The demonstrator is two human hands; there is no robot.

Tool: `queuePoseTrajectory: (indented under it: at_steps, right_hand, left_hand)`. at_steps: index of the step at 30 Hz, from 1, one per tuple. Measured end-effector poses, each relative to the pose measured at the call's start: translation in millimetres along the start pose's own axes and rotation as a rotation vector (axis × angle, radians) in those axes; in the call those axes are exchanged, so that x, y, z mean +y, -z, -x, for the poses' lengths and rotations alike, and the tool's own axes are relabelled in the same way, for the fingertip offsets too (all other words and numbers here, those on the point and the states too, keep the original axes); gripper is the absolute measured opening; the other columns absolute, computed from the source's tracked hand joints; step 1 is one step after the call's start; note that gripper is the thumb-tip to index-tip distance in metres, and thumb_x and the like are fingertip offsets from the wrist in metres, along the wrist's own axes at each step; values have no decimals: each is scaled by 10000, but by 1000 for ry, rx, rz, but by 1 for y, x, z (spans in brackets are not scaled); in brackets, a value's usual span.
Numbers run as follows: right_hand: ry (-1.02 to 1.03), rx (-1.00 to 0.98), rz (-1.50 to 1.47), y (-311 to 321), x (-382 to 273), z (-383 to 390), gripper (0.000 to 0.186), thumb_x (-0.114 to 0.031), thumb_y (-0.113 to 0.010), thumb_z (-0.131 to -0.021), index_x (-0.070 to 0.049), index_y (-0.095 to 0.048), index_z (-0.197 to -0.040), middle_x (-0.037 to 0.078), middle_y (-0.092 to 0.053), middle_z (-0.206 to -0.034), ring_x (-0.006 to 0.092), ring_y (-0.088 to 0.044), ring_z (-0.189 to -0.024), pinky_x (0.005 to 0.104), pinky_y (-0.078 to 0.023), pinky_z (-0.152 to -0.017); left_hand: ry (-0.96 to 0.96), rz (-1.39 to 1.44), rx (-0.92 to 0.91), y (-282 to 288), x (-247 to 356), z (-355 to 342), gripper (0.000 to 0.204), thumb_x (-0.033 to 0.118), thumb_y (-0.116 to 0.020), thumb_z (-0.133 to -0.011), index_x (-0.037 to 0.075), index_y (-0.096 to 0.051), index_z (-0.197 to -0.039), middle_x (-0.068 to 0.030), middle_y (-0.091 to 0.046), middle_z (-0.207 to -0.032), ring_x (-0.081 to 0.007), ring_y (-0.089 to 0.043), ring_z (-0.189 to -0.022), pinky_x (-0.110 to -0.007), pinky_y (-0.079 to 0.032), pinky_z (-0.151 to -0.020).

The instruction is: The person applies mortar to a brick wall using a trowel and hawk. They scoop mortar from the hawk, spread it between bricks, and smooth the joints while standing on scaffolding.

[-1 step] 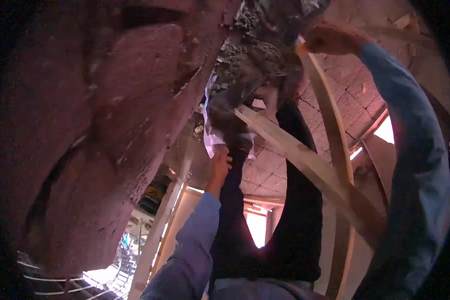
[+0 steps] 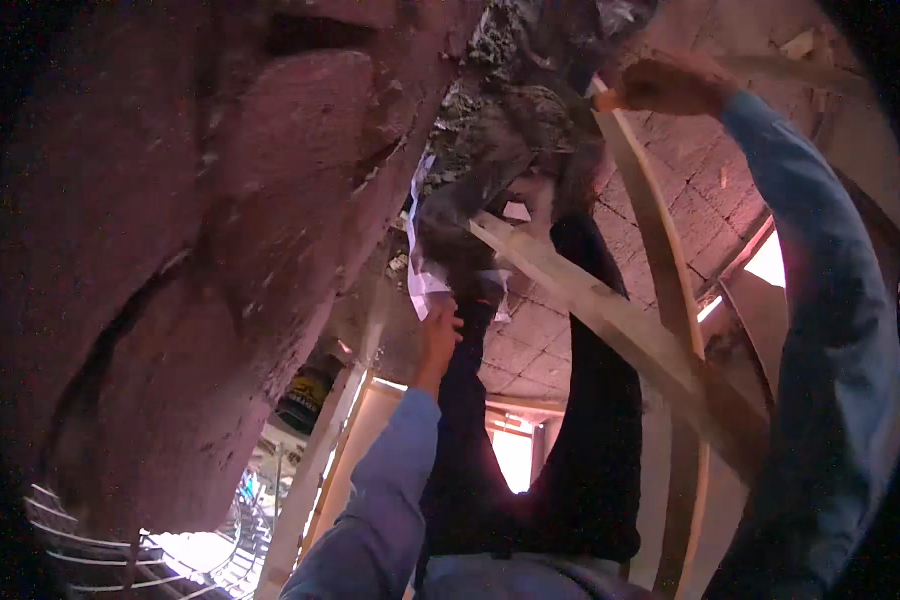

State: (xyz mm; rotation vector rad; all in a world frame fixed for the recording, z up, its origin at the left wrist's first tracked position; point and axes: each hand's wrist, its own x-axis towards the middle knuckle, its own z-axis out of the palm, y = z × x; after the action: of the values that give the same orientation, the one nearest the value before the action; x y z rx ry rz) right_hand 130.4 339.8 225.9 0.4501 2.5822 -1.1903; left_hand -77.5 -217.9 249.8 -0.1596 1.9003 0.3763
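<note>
My left hand (image 2: 438, 335) is low in the middle, its fingers curled at the lower end of a crumpled white sheet edge (image 2: 420, 275). That edge borders a dark, rumpled sack-like sheet (image 2: 455, 215) with grey, mortar-like crumbs (image 2: 500, 115) on it. My right hand (image 2: 670, 82) reaches to the upper right, beside the dark sheet and at the top end of a curved wooden strip (image 2: 650, 195). It is bent closed; shadow hides what lies within its fingers.
A rough reddish stone wall (image 2: 200, 300) fills the left. A wooden beam (image 2: 590, 295) slants before my dark trouser legs (image 2: 600, 450) and crosses the strip. Below are a tiled or brick surface (image 2: 530, 350), a dark bucket (image 2: 305, 400) and pale metal bars (image 2: 100, 560).
The view has shifted very slightly against the stone wall. Both hands keep almost the same places, the right one a touch lower.
</note>
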Motion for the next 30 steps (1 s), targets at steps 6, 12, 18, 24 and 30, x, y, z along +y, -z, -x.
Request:
queuePoseTrajectory:
  at_steps: [6,12,18,24,30]
  right_hand:
    - [-519,-109,24,57,-41,40,484,-492,-599,-961,-27,-718,-1023,228,-719,-956,347,-665,-799,520,-498,-746]
    - [-709,115,-160,90,-65,91,601,-552,-623,-936,-2,-698,-1167,115,-678,-793,202,-609,-667,391,-508,-638]
    - [-1012,463,-629,79,-144,85,615,-579,-591,-936,-4,-693,-1129,70,-597,-707,155,-571,-600,341,-462,-520]
    - [-819,829,-673,18,-195,56,404,-379,-550,-980,-2,-631,-1102,120,-627,-780,206,-607,-598,378,-483,-533]
    - [-926,1083,-451,-40,-226,54,356,-318,-453,-1008,-19,-630,-1085,205,-662,-892,328,-651,-747,465,-494,-642]
  left_hand:
    - [-90,60,141,48,-18,39,450,465,-581,-991,57,-651,-1168,-41,-636,-794,-130,-568,-621,-301,-483,-526]
    - [-168,-6,126,69,20,57,402,424,-611,-991,47,-667,-1117,-32,-642,-797,-163,-567,-644,-335,-490,-607]
    - [-495,-112,111,54,81,91,385,407,-612,-995,38,-691,-1065,-84,-706,-852,-208,-660,-707,-361,-516,-680]
    - [-705,-148,47,31,148,152,377,399,-600,-1000,38,-690,-1061,-135,-720,-909,-242,-702,-820,-365,-521,-729]
    - [-786,-72,-110,5,188,194,436,429,-531,-1029,19,-679,-1058,-100,-691,-847,-201,-662,-759,-339,-510,-662]
